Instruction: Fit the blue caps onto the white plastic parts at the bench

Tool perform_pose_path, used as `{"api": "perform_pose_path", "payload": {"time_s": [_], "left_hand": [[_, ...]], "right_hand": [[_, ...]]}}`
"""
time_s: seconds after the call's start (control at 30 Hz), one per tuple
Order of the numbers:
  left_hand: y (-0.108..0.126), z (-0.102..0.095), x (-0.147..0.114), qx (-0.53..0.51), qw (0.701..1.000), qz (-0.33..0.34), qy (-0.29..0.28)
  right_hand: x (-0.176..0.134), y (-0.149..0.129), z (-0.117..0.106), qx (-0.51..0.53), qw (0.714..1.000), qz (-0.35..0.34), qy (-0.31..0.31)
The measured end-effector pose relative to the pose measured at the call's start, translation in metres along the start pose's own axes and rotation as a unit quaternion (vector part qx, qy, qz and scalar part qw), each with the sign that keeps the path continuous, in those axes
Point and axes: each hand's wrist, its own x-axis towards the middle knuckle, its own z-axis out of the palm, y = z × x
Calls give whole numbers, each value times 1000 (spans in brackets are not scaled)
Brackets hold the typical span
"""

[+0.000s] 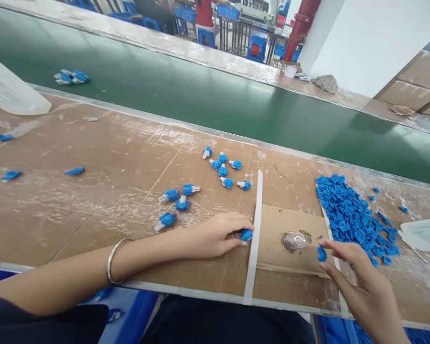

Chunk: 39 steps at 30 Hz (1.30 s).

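A blue piece point(247, 234) is pinched in the left hand point(215, 237) just left of the white strip point(255, 248), and a small blue part point(321, 253) is held between thumb and finger of the right hand point(365, 274), right of the clear puddle point(294, 241). The step in hand appears to be wetting the small part; careful alignment of both pieces would then be called for.

white pillar point(354, 43) | red pipe point(299, 32) beside it | blue stools point(206, 38) beyond green belt point(200, 91)
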Motion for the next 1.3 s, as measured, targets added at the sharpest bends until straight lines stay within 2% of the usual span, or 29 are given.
{"api": "perform_pose_path", "payload": {"time_s": [0.13, 0.2, 0.3, 0.4, 0.47, 0.57, 0.67, 0.73, 0.83, 0.97, 1.0, 1.07, 1.17, 1.3], "left_hand": [[7, 4, -1, -103, 992, -72, -2], [10, 6, -1, -180, 977, -117, 12], [13, 12, -2, -315, 935, -159, 37], [16, 18, -3, -446, 879, -165, 38], [19, 23, -4, -517, 839, -166, 34], [21, 29, -5, -575, 801, -165, 33], [21, 33, -7, -598, 783, -163, 41], [20, 34, -8, -602, 780, -167, 47], [20, 35, -8, -598, 781, -173, 46], [20, 36, -8, -598, 782, -168, 45], [19, 36, -8, -598, 782, -169, 45], [20, 35, -9, -595, 785, -167, 47], [22, 31, -10, -591, 789, -163, 44], [24, 24, -12, -579, 794, -184, 26]], "right_hand": [[22, -7, 23, 35, 998, -52, -32], [26, -4, 27, 38, 996, -62, -48], [24, -6, 28, 63, 996, -42, -52], [16, -22, 34, 172, 984, 29, -26], [9, -40, 44, 293, 951, 95, 30], [4, -65, 65, 445, 869, 180, 121], [6, -84, 84, 535, 805, 214, 141], [10, -92, 92, 570, 781, 216, 136], [13, -99, 98, 587, 767, 219, 137], [10, -100, 104, 563, 784, 216, 147], [9, -101, 106, 545, 799, 209, 147], [6, -102, 109, 476, 847, 186, 147], [4, -107, 111, 345, 916, 113, 168], [2, -120, 112, 251, 952, 35, 173]]}}
